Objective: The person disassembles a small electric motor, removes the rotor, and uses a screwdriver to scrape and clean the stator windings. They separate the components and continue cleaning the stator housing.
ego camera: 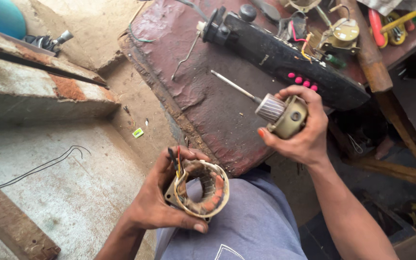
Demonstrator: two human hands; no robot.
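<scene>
A: What is seen nearest the camera?

B: A knee clothed in grey-blue fabric [246, 226] is seen at the bottom edge. Just above it, a motor stator [202, 188] is held in the left hand [157, 202]. The grip is closed around the stator's outer frame, the thumb laid along the underside and the fingers wrapped over the far side. Pale winding tape and reddish insulation are seen around the open bore, and a bundle of coloured wires [178, 161] is seen rising from the top by the fingers.

A: And the other hand?

B: Higher and to the right, a rotor with its end housing [285, 114] is clasped in the right hand [304, 130]. The grip is pressed onto the olive-coloured housing, the ribbed core left exposed on the left, and a thin shaft [234, 86] is pointed away over the worktop [203, 101]. The two parts are kept well apart.

A: What is found beyond them?

B: A worn, reddish-brown worktop is seen. A long black appliance body [285, 58] with pink buttons is laid across it, and a bent wire [185, 58] lies near its left end. Farther back, a small round motor part [345, 32] and tangled wires are seen. A wooden handle [369, 53] is laid along the right edge. To the left, a concrete floor [73, 183] with a loose black wire [34, 168] is seen.
</scene>
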